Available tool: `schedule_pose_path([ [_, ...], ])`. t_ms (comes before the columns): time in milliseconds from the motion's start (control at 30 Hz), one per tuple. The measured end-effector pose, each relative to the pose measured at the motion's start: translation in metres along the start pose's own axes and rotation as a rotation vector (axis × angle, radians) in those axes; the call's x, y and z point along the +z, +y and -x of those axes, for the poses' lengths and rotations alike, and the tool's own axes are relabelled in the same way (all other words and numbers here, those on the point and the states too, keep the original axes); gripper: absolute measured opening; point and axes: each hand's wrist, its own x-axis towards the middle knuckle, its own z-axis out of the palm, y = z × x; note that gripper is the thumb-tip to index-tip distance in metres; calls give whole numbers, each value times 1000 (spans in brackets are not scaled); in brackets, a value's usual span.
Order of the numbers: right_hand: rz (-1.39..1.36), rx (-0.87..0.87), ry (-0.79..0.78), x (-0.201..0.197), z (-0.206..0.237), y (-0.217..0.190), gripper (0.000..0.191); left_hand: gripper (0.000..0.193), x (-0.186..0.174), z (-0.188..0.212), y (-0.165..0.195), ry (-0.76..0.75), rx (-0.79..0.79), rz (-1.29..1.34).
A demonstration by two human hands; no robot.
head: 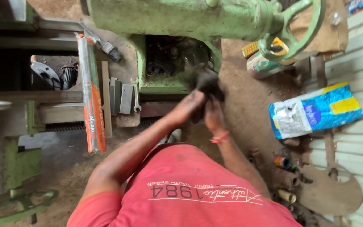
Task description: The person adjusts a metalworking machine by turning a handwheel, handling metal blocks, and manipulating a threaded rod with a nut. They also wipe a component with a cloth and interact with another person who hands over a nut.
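Below the green machine (pixel 177 19), left hand (pixel 190 105) and right hand (pixel 213 115) both grip a dark part (pixel 209 84).

Soft daylight, hands perhaps motion-blurred

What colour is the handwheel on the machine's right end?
Pale green, like the machine body; the handwheel shows clearly at the top of the head view.

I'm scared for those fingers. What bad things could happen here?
1. Both hands, left hand and right hand, grip a dark part right at the green machine; fingers might get pinched.
2. The spanner and metal pieces lie loose on the ledge and could get knocked off.
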Motion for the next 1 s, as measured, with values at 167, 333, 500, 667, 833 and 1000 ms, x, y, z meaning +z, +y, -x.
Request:
schedule_pose_path([
  [167, 469, -134, -341, 21, -21, -26, 53, 33, 3, -10, -59, 380, 82, 46],
  [333, 667, -19, -774, -7, -21, -92, 34, 41, -18, -11, -47, 519, -79, -99],
  [500, 515, -654, -303, -54, -54, -135, 49, 58, 2, -9, 7, 165, -499, 649],
  [667, 38, -359, 171, -16, -68, -123, 91, 72, 73, -10, -4, 120, -211, 321],
  [833, -715, -93, -50, -7, -59, -106, 98, 78, 78, -27, -23, 388, 57, -160],
  [1000, -1024, 67, -136, -10, -32, -116, 98, 79, 55, -36, -20, 451, -429, -232],
])
